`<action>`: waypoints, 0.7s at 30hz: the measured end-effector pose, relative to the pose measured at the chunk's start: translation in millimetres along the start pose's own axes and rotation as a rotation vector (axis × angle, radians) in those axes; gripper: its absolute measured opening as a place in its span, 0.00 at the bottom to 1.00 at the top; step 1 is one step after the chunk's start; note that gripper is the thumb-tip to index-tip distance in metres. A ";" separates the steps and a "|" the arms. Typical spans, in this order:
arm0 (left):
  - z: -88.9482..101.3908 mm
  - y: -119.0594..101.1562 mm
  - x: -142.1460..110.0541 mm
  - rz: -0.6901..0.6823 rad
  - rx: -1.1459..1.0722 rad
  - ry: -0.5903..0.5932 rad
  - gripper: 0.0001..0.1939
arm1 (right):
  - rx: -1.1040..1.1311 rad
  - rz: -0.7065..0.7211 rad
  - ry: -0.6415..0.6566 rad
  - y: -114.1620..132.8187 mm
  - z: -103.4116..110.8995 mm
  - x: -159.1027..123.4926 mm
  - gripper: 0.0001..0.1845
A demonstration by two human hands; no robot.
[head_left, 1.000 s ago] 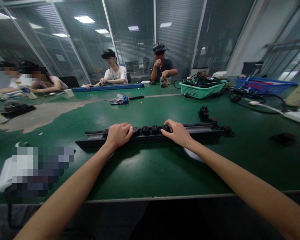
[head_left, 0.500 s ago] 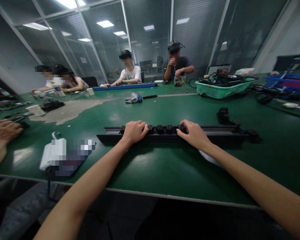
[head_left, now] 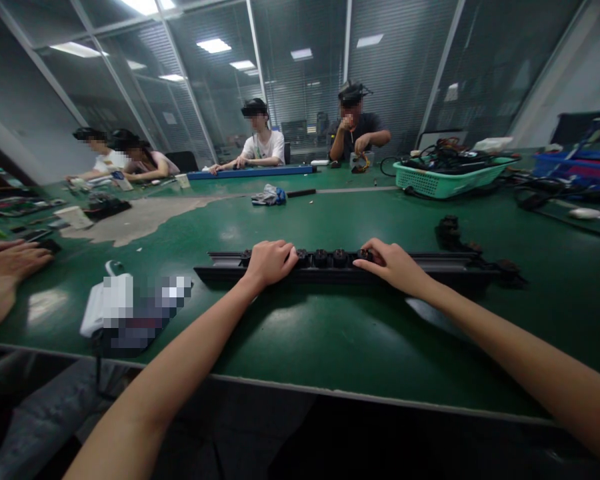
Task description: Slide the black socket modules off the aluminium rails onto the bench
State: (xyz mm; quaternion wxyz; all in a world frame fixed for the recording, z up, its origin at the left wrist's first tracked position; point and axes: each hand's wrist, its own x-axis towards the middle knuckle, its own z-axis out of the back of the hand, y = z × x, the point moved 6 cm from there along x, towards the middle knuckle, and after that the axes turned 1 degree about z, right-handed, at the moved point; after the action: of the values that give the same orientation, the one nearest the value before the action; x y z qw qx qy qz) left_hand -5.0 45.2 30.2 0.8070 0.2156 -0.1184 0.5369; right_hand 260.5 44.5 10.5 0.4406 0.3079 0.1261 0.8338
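Observation:
A long black metal channel (head_left: pixel 460 265) lies across the green table before me, with several black socket modules (head_left: pixel 321 258) seated in a row inside it. Over the left part of the row, my left hand (head_left: pixel 273 262) is closed, its fingers curled over the channel and partly hiding the modules there. My right hand (head_left: pixel 390 265) pinches the rightmost black socket module (head_left: pixel 364 255) between thumb and fingers, within the channel. More black modules (head_left: pixel 449 232) lie loose on the table beyond the channel's right end, others beside that end.
A green basket of cables (head_left: pixel 445 179) stands at the back right, near a blue bin (head_left: pixel 575 170). A white device (head_left: pixel 107 303) lies left of my forearm. Another person's hand (head_left: pixel 17 263) is at the left edge. Several people sit across the table, by a long blue bar (head_left: pixel 253 174).
The view has shifted slightly. Both hands keep their places on the channel and module, with my right wrist and forearm sitting slightly differently.

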 end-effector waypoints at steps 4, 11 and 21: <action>-0.2 -0.3 0.2 -0.002 0.008 0.004 0.26 | -0.043 -0.019 -0.078 -0.9 -2.6 -4.2 0.20; -0.6 0.8 0.4 0.001 0.006 0.013 0.27 | -0.141 0.025 -0.127 5.6 -1.6 -6.6 0.16; -0.3 0.7 0.9 0.007 0.013 0.023 0.27 | -0.116 -0.020 -0.138 1.2 4.2 -7.7 0.12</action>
State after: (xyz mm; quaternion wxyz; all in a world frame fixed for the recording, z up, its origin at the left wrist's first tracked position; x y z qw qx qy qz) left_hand -5.4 46.2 30.5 0.8050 0.2140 -0.1065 0.5430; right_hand 265.6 37.3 11.3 0.4738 0.3371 0.0500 0.8120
